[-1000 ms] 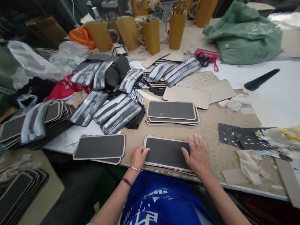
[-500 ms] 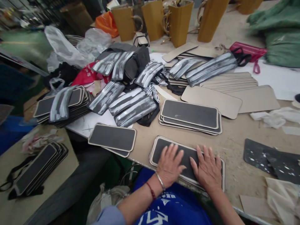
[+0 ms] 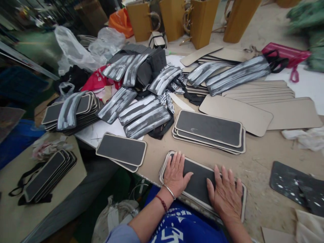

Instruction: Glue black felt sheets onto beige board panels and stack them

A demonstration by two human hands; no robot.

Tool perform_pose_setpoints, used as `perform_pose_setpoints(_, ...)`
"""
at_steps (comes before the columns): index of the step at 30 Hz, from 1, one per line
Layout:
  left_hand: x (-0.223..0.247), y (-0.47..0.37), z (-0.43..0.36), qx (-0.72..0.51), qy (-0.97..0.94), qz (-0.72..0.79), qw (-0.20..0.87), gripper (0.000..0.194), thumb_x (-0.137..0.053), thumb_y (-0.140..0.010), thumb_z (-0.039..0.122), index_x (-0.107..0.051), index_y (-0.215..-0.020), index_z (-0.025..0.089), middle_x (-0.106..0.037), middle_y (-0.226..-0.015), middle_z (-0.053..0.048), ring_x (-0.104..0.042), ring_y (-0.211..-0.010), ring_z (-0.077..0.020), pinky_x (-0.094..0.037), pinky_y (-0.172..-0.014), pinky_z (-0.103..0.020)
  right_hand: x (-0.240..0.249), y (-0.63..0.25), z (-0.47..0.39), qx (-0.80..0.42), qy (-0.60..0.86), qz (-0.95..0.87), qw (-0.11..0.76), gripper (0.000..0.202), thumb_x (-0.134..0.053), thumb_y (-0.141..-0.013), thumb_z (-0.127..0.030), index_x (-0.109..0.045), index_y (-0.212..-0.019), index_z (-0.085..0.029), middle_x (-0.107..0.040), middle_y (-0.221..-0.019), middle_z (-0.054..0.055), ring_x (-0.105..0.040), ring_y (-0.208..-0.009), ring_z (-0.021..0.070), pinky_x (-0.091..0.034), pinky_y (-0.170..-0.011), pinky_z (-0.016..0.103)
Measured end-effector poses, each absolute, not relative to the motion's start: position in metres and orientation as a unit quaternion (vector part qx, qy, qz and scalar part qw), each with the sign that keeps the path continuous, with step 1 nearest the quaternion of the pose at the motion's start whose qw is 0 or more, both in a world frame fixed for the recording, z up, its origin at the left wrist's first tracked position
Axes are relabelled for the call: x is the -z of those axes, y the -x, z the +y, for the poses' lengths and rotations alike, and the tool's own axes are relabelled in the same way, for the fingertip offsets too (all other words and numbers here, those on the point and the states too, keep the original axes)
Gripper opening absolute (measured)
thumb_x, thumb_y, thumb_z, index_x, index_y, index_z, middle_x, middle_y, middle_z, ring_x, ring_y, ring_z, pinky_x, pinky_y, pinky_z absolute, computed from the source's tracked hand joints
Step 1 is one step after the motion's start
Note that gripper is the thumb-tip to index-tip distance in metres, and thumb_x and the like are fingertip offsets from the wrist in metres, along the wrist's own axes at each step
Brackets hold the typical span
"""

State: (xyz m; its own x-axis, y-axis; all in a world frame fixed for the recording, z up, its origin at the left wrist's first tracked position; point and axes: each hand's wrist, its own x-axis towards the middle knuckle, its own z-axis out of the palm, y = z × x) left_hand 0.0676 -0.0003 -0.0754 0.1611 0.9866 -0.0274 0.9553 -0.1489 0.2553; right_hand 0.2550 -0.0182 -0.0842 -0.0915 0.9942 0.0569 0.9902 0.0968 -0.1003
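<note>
Both palms rest flat on the top panel (image 3: 198, 172) of a small stack at the table's front edge. This panel is dark grey with a beige border and rounded corners. My left hand (image 3: 176, 173) lies on its left part, fingers stretched out and thumb apart. On the right part lies my right hand (image 3: 225, 192), its fingers spread. Just beyond is another stack of the same bordered panels (image 3: 209, 128). To the left, two more overlapping panels (image 3: 121, 149) lie near the edge.
Grey strips smeared with white (image 3: 148, 119) lie across the table's middle. Plain beige panels (image 3: 235, 113) fan out at the right, with white-spotted dark pieces (image 3: 291, 184) nearer me. Mustard-coloured bags (image 3: 204, 23) stand at the back. A lower board (image 3: 65, 184) at left carries more panels.
My left hand has shifted left along the panel and its fingers have come closer together. My right hand stays flat on the right part. The view has turned slightly left.
</note>
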Motion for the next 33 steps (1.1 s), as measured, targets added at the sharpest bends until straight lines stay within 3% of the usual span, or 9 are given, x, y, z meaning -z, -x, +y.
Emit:
perform_pose_setpoints(13, 0.073, -0.059, 0.013, -0.025, -0.779, 0.619, 0.103, 0.068, -0.042, -0.082, 0.048, -0.028, -0.135, 0.008, -0.028, -0.142, -0.019, -0.019, -0.134, -0.0293, -0.016, -0.108, -0.05, 0.079, -0.255, -0.016, -0.054, 0.688, -0.724, 0.026, 0.053, -0.038, -0.087, -0.038, -0.034, -0.134, -0.014, -0.031, -0.14, 0.015, -0.017, -0.132, 0.0297, -0.016, -0.104, 0.054)
perform_pose_setpoints(17, 0.073, -0.059, 0.013, -0.06, -0.777, 0.616, 0.114, 0.066, -0.042, -0.083, 0.045, -0.026, -0.136, 0.008, -0.028, -0.142, -0.02, -0.019, -0.134, -0.0291, -0.016, -0.108, -0.051, 0.08, -0.255, -0.017, -0.055, 0.69, -0.717, 0.074, 0.061, -0.038, -0.087, -0.037, -0.02, -0.139, -0.011, -0.033, -0.139, 0.017, -0.019, -0.132, 0.0281, -0.017, -0.104, 0.053)
perform_pose_setpoints(20, 0.076, -0.053, 0.012, -0.145, -0.743, 0.635, 0.155, 0.059, -0.035, -0.088, 0.035, -0.019, -0.138, 0.009, -0.026, -0.144, -0.018, -0.018, -0.134, -0.0249, -0.021, -0.109, -0.048, 0.08, -0.268, -0.021, -0.047, 0.712, -0.683, 0.158, 0.057, -0.03, -0.09, -0.031, -0.013, -0.14, -0.008, -0.035, -0.136, 0.019, -0.024, -0.13, 0.0255, -0.026, -0.102, 0.048)
perform_pose_setpoints(23, 0.083, -0.039, 0.008, -0.232, -0.652, 0.692, 0.207, 0.053, -0.03, -0.09, 0.03, -0.02, -0.139, 0.011, -0.026, -0.144, -0.017, -0.019, -0.134, -0.0232, -0.024, -0.109, -0.046, 0.082, -0.294, -0.034, -0.029, 0.773, -0.595, 0.219, 0.052, -0.024, -0.091, -0.031, -0.025, -0.136, -0.006, -0.041, -0.13, 0.021, -0.034, -0.124, 0.0268, -0.034, -0.096, 0.046)
perform_pose_setpoints(27, 0.099, -0.022, -0.003, -0.266, -0.602, 0.7, 0.276, 0.05, -0.034, -0.088, 0.031, -0.03, -0.136, 0.016, -0.038, -0.139, -0.014, -0.031, -0.13, -0.024, -0.025, -0.108, -0.046, 0.099, -0.324, -0.062, -0.075, 0.802, -0.563, 0.187, 0.048, -0.022, -0.089, -0.036, -0.048, -0.12, -0.01, -0.058, -0.107, 0.018, -0.052, -0.104, 0.0272, -0.041, -0.088, 0.046)
perform_pose_setpoints(30, 0.106, -0.018, -0.01, -0.281, -0.607, 0.683, 0.291, 0.05, -0.035, -0.087, 0.029, -0.03, -0.136, 0.017, -0.037, -0.14, -0.013, -0.031, -0.13, -0.0235, -0.025, -0.108, -0.046, 0.112, -0.328, -0.073, -0.085, 0.789, -0.581, 0.181, 0.043, -0.024, -0.088, -0.033, -0.053, -0.114, -0.015, -0.061, -0.099, 0.014, -0.055, -0.096, 0.0252, -0.043, -0.085, 0.044)
perform_pose_setpoints(33, 0.108, -0.019, -0.012, -0.288, -0.609, 0.676, 0.301, 0.051, -0.035, -0.087, 0.028, -0.03, -0.136, 0.014, -0.035, -0.14, -0.015, -0.029, -0.131, -0.0238, -0.024, -0.108, -0.047, 0.108, -0.319, -0.073, -0.044, 0.787, -0.585, 0.192, 0.042, -0.025, -0.087, -0.032, -0.054, -0.111, -0.014, -0.06, -0.102, 0.016, -0.054, -0.099, 0.0263, -0.043, -0.086, 0.044)
